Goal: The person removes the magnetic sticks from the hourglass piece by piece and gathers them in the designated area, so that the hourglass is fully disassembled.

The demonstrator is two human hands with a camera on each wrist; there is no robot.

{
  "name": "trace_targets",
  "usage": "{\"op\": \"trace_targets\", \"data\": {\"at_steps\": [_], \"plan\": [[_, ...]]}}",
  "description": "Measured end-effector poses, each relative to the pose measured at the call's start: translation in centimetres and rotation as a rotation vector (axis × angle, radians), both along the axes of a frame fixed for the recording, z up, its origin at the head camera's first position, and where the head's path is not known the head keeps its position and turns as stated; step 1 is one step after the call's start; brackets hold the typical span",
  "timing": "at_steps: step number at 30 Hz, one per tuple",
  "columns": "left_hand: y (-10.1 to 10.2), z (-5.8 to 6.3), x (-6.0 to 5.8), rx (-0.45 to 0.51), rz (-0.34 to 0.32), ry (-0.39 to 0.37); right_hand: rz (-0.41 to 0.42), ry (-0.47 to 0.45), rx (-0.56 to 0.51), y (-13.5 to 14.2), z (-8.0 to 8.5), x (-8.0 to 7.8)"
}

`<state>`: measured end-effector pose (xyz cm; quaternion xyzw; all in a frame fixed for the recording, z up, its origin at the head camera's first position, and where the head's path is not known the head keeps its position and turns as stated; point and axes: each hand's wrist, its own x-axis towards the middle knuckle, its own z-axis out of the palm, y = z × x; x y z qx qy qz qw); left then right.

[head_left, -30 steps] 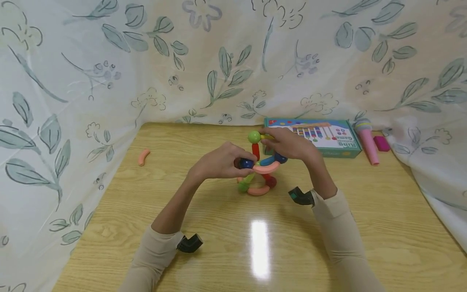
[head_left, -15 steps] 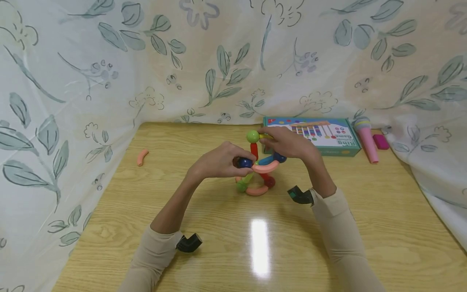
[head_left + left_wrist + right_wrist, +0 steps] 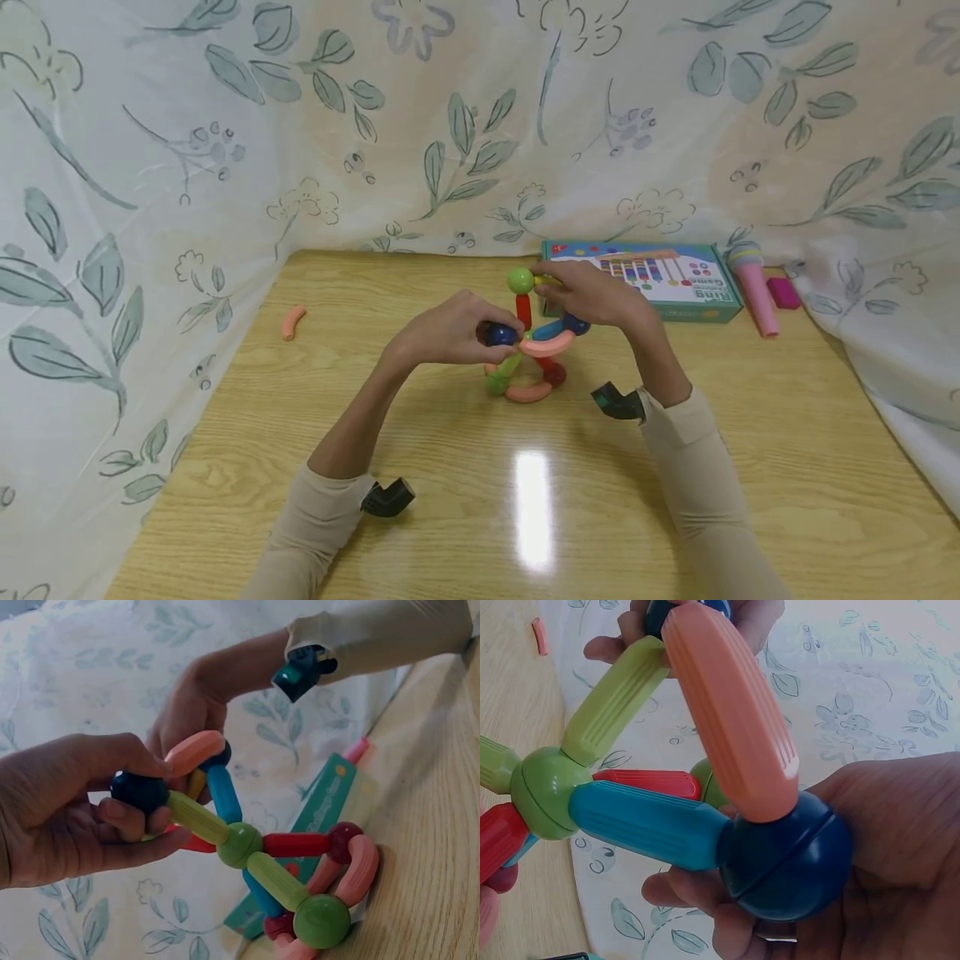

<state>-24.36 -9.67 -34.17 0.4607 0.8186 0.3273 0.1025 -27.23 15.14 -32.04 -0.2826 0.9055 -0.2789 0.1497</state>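
Observation:
A frame of magnetic rods and balls stands on the table between both hands. My left hand (image 3: pixel 457 329) pinches a dark blue ball (image 3: pixel 139 792), which joins a light green rod (image 3: pixel 196 817) and a curved salmon rod (image 3: pixel 549 344). My right hand (image 3: pixel 588 292) holds a yellow rod (image 3: pixel 546 281) beside the upper green ball (image 3: pixel 521 280). In the right wrist view, a second dark blue ball (image 3: pixel 787 859) sits close before the right palm, joined to a blue rod (image 3: pixel 649 825). At the centre is another green ball (image 3: pixel 240 844). Curved salmon rods (image 3: pixel 528 392) form the base.
A loose curved salmon rod (image 3: pixel 294 322) lies at the left of the wooden table (image 3: pixel 300 433). Behind the right hand are a teal-edged game box (image 3: pixel 667 287), a pink toy microphone (image 3: pixel 756 287) and a magenta block (image 3: pixel 784 292). A floral cloth (image 3: pixel 375 125) hangs behind.

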Motion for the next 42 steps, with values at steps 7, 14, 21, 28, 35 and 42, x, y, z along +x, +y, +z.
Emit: {"op": "trace_targets", "data": {"at_steps": [7, 14, 21, 28, 35, 42], "plan": [[-0.3, 0.3, 0.0, -0.001, 0.014, -0.024, -0.007, -0.003, 0.014, 0.1, 0.2, 0.0], [-1.1, 0.7, 0.1, 0.01, 0.029, -0.053, 0.002, -0.008, 0.003, -0.1, 0.1, -0.1], [-1.3, 0.7, 0.0, 0.011, 0.029, -0.049, 0.001, -0.009, -0.002, -0.1, 0.2, 0.0], [-2.7, 0.6, -0.4, 0.004, 0.106, -0.054, -0.003, -0.009, 0.004, -0.1, 0.1, 0.0], [-5.7, 0.2, -1.6, 0.018, 0.233, -0.104, 0.013, -0.007, -0.015, -0.3, -0.2, -0.1], [-11.4, -2.2, -5.6, -0.002, 0.576, -0.047, 0.01, -0.007, -0.006, 0.0, 0.1, 0.1]]}}
